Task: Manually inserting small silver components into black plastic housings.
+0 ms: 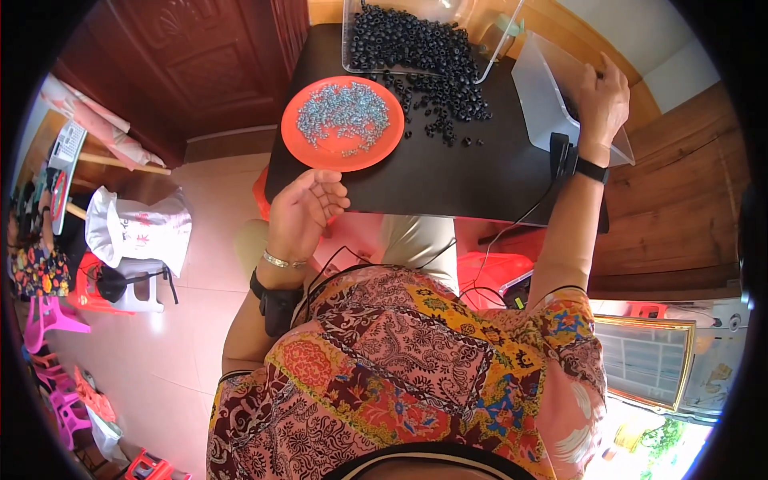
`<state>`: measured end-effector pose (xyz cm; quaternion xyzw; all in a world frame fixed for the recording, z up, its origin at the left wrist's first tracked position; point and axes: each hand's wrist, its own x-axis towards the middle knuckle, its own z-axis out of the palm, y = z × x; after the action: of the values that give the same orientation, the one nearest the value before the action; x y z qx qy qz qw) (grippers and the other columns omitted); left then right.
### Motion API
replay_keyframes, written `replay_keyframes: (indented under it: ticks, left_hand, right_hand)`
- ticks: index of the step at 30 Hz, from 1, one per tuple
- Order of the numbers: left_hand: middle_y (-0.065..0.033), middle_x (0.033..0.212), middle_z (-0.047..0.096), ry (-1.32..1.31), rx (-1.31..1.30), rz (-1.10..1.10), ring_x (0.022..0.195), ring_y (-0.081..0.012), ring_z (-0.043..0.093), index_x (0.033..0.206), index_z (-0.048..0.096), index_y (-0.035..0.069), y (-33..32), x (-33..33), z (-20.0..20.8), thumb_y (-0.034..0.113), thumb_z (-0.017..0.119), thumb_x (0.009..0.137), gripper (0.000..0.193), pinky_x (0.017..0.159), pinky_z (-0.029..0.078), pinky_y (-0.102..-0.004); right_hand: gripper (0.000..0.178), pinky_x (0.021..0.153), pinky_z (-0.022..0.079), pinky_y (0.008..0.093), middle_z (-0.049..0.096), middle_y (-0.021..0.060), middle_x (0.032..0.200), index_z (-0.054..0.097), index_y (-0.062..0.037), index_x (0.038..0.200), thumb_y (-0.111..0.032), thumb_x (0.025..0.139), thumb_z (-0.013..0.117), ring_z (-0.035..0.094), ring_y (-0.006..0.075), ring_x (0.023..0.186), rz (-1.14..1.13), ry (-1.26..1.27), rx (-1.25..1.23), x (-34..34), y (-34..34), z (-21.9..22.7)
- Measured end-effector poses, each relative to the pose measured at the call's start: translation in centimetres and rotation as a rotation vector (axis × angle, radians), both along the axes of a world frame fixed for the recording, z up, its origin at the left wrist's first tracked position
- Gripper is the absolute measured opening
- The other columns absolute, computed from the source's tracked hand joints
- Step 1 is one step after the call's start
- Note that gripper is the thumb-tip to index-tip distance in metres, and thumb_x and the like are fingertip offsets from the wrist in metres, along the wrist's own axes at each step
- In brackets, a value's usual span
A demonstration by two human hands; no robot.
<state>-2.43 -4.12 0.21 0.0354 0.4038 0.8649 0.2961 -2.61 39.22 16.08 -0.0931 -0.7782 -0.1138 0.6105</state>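
Two bare hands at the dark brown rectangular table [448, 180]: they were well apart; my left hand [310, 204], palm up with fingers half curled, showed nothing in its grasp just beside the near rim of the round, shallow orange-red plate [292, 132]; my right hand [604, 100] was over the translucent white plastic bin [544, 84], fingers bent — whether they gripped anything, I could not tell. The plate lay toward the table's left edge, presumably for easy reach, its rim likely keeping the small, shiny silver-blue pieces [344, 112] from scattering; the small, black, tube-like pieces [412, 40] lay heaped in the large, clear plastic container [448, 11] and strewn past its near edge — perhaps because it was tipped. The bin's long axis ran away from me, its far end slanting left; the plate, being round, pointed no way; the black pieces shared no axis.
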Motion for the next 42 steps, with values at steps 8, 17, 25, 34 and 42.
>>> replay_keyframes:
  ticks: [8, 17, 25, 34, 42]
  left_hand:
    - [-0.0093, 0.088, 0.064, -0.016, -0.013, -0.026, 0.079, -0.0212, 0.062, 0.102, 0.058, 0.001, 0.1, 0.5, -0.4, 0.024, 0.038, 0.093, 0.032, 0.074, 0.048, -0.0312]
    - [-0.0091, 0.088, 0.064, -0.024, 0.006, -0.045, 0.079, -0.0199, 0.062, 0.103, 0.058, 0.001, 0.0, 0.7, -0.8, 0.025, 0.038, 0.094, 0.032, 0.072, 0.048, -0.0297]
    - [-0.0084, 0.086, 0.064, -0.019, -0.02, -0.064, 0.077, -0.019, 0.062, 0.101, 0.059, 0.001, 0.7, 0.6, -0.5, 0.027, 0.041, 0.095, 0.032, 0.071, 0.048, -0.0294]
    - [-0.0079, 0.09, 0.064, 0.035, -0.035, -0.114, 0.078, -0.0174, 0.062, 0.107, 0.058, 0.003, 3.7, 0.6, 0.4, 0.03, 0.043, 0.096, 0.033, 0.07, 0.047, -0.0283]
    - [-0.0058, 0.094, 0.063, 0.141, -0.008, -0.087, 0.082, -0.0159, 0.061, 0.114, 0.053, 0.002, 2.7, 0.8, 0.0, 0.027, 0.043, 0.096, 0.033, 0.073, 0.047, -0.027]
  right_hand:
    - [0.02, 0.07, 0.052, 0.0306, 0.068, 0.01, 0.086, 0.071, -0.0084, 0.095, -0.02, 0.08, 0.07, 0.066, 0.0208, 0.074, 0.49, -0.738, -0.496, -2.5, -6.0, -7.8]
    - [0.02, 0.077, 0.05, 0.0407, 0.066, 0.0107, 0.085, 0.068, -0.0087, 0.09, -0.024, 0.076, 0.069, 0.064, 0.0293, 0.084, 0.273, -1.104, -0.31, -4.9, -6.3, -13.6]
    - [0.017, 0.068, 0.051, 0.0329, 0.066, 0.0124, 0.085, 0.067, -0.0046, 0.093, -0.015, 0.08, 0.069, 0.065, 0.0235, 0.074, 0.471, -0.982, -0.471, -3.5, -8.6, -11.9]
    - [0.029, 0.072, 0.052, 0.0259, 0.063, 0.0043, 0.086, 0.065, -0.0042, 0.097, 0.004, 0.071, 0.075, 0.062, 0.0134, 0.079, 1.245, -0.88, -0.658, 1.7, -20.8, -10.1]
    - [0.032, 0.069, 0.054, 0.0315, 0.062, 0.0079, 0.086, 0.063, -0.0068, 0.095, 0.004, 0.066, 0.073, 0.064, 0.023, 0.079, 1.281, -0.855, -0.445, 1.9, -24.0, -10.8]
